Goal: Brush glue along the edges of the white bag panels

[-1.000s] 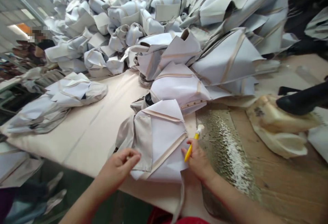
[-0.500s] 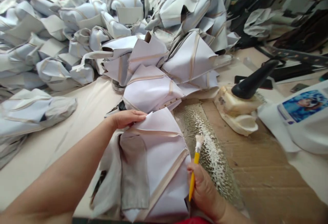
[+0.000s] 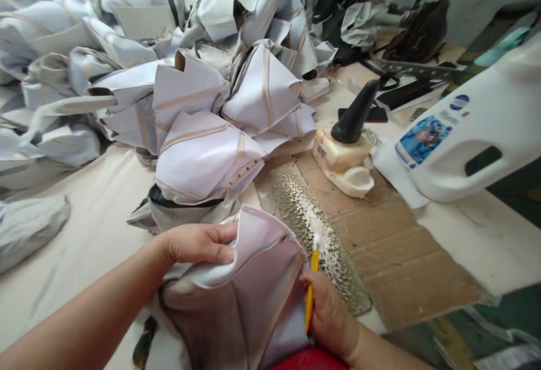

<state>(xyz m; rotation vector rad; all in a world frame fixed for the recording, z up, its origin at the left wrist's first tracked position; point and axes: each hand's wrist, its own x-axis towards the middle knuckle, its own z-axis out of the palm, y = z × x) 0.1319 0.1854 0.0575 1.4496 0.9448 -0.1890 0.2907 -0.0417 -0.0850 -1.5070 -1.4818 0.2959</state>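
Observation:
A sewn white-and-grey piece [image 3: 262, 268] with tan tape along its seams lies in front of me, its upper edge bent up. My left hand [image 3: 198, 243] pinches that edge between thumb and fingers. My right hand [image 3: 332, 311] grips a yellow-handled paintbrush [image 3: 311, 291], bristles up, and rests against the piece's right edge. The pale bristles stand out against a board crusted with white glue-like matter [image 3: 291, 195] behind them. The piece's lower end runs out of view.
More sewn pieces [image 3: 207, 150] are heaped at the back and left. On the cardboard [image 3: 380, 251] to the right stands a yellowed container with a black cone [image 3: 355, 116]. A big white jug [image 3: 465, 122] stands farther right, and a dark phone [image 3: 376, 114] lies behind the cone.
The view has swung to the right, bringing more of the jug in. My left hand has bent the piece's upper edge up and over. My right hand still holds the paintbrush.

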